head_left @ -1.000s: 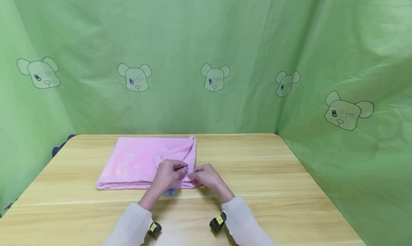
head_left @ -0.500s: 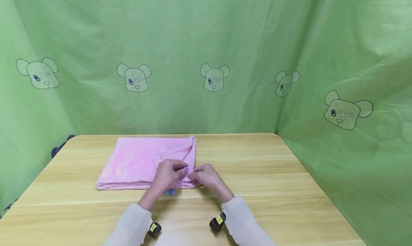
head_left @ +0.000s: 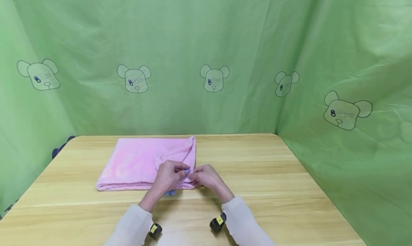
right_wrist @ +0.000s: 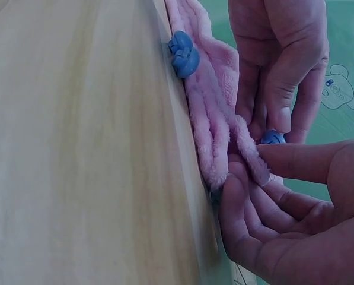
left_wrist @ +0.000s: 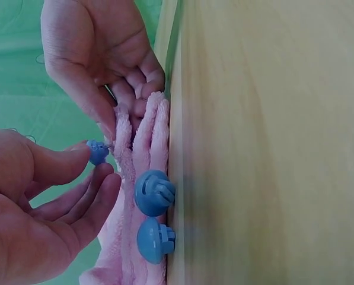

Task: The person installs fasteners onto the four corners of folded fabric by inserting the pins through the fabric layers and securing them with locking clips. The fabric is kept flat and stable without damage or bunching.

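Observation:
A folded, fluffy pink blanket (head_left: 135, 160) lies on the table's left half, with one layer turned back near its right end. Thumb and fingers of my left hand (head_left: 167, 172) pinch a small blue mushroom-shaped clip (left_wrist: 98, 152), which sits right at the top layer's edge. From the other side, my right hand (head_left: 207, 176) pinches that top layer near the blanket's front right corner, fingertips tucked between the layers. Two more blue clips, a nearer one (left_wrist: 155, 240) and a farther one (left_wrist: 155, 193), stand on the table by the blanket's front edge, below my left wrist.
The wooden table (head_left: 257, 178) reaches to a green curtain (head_left: 173, 106) printed with bear heads, at the back and both sides. Black wrist cameras, the left one (head_left: 155, 231) and the right one (head_left: 217, 223), hang at the sleeves.
Both hands stay almost in place. The clip in my left fingers has shifted very slightly right and towards me; the blanket and the two other clips lie as before.

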The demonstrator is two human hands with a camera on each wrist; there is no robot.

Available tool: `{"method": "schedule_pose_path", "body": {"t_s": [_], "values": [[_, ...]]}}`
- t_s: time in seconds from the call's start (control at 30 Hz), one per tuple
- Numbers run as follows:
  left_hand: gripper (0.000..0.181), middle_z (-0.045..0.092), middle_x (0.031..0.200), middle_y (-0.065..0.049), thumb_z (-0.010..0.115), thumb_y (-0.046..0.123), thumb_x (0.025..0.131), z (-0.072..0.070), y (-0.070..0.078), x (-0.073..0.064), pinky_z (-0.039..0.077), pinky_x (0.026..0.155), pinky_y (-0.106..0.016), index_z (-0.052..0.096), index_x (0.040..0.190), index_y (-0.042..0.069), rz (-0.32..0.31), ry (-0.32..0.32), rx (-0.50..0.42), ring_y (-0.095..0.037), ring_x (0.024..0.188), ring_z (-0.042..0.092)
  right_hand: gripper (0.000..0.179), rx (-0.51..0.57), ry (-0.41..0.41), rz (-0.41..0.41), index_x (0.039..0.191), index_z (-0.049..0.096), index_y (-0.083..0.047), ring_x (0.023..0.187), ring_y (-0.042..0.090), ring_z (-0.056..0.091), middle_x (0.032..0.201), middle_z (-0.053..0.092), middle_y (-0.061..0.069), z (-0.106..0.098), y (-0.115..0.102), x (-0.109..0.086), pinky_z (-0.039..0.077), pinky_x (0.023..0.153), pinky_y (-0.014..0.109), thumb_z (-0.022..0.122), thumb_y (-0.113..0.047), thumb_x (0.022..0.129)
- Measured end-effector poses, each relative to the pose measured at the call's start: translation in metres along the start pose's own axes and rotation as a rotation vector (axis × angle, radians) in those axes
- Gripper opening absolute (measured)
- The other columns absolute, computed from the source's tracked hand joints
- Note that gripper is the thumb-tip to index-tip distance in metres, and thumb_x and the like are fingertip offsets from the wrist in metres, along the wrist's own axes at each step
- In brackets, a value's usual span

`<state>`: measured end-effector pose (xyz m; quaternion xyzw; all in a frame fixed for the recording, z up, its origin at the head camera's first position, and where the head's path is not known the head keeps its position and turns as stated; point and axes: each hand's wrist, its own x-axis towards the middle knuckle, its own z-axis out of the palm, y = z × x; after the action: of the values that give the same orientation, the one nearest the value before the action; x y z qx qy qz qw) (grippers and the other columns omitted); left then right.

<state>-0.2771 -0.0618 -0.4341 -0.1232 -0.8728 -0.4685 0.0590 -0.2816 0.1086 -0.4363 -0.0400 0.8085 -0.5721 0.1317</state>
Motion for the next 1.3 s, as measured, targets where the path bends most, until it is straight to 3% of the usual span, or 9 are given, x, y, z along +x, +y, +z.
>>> {"method": "schedule_pose_path", "body": {"t_s": [0.2,0.4,0.5,0.8,0.93,1.3], "values": [[0.013,0.079,0.090,-0.004,0.077,0.004,0.085,0.0005,0.0008,0.0002,0.058,0.077,-0.035,0.080,0.096,0.011,0.009,0.009,0.007,-0.018,0.082,0.074,0.020,0.016,-0.026,0.021,0.100,0.072,0.010,0.072,0.015,0.067,0.086,0.073,0.014,-0.0024,-0.0008,0.0002,0.061,0.073,0.032,0.063,-0.005,0.089],[0.012,0.078,0.086,-0.004,0.078,0.004,0.083,0.0005,0.0022,0.0001,0.057,0.075,-0.035,0.079,0.094,0.008,0.027,0.010,0.026,-0.015,0.078,0.071,0.038,0.017,-0.049,0.026,0.104,0.072,0.008,0.073,0.014,0.066,0.085,0.069,0.010,-0.0047,-0.0002,0.0012,0.061,0.073,0.031,0.055,-0.026,0.104],[0.013,0.078,0.085,-0.003,0.078,0.003,0.083,0.0005,0.0029,-0.0002,0.057,0.076,-0.036,0.078,0.094,0.009,0.021,-0.005,0.029,-0.014,0.077,0.070,0.041,0.024,-0.057,0.017,0.103,0.073,0.008,0.071,0.013,0.065,0.084,0.069,0.009,-0.0046,0.0004,0.0010,0.061,0.073,0.032,0.058,-0.031,0.103],[0.015,0.078,0.089,-0.006,0.078,0.009,0.086,-0.0036,0.0015,-0.0001,0.058,0.082,-0.040,0.077,0.100,0.006,-0.017,-0.065,0.052,-0.019,0.082,0.072,0.035,0.045,-0.067,0.014,0.099,0.073,0.007,0.071,0.013,0.066,0.085,0.072,0.010,-0.0050,0.0026,0.0016,0.060,0.072,0.028,0.063,-0.027,0.099],[0.011,0.078,0.091,-0.005,0.077,0.013,0.087,-0.0051,-0.0009,-0.0005,0.057,0.083,-0.041,0.078,0.097,0.008,-0.030,-0.079,0.072,-0.018,0.083,0.071,0.035,0.036,-0.074,0.004,0.099,0.073,0.007,0.072,0.014,0.066,0.086,0.073,0.011,-0.0047,0.0033,0.0014,0.060,0.071,0.028,0.062,-0.026,0.099],[0.008,0.077,0.086,-0.003,0.078,0.013,0.086,-0.0050,-0.0004,-0.0011,0.055,0.075,-0.035,0.079,0.093,0.010,-0.018,-0.095,0.068,-0.013,0.075,0.065,0.031,0.010,-0.070,-0.002,0.096,0.072,0.007,0.072,0.014,0.065,0.084,0.071,0.009,-0.0036,0.0025,0.0004,0.059,0.071,0.028,0.062,-0.023,0.099]]}}
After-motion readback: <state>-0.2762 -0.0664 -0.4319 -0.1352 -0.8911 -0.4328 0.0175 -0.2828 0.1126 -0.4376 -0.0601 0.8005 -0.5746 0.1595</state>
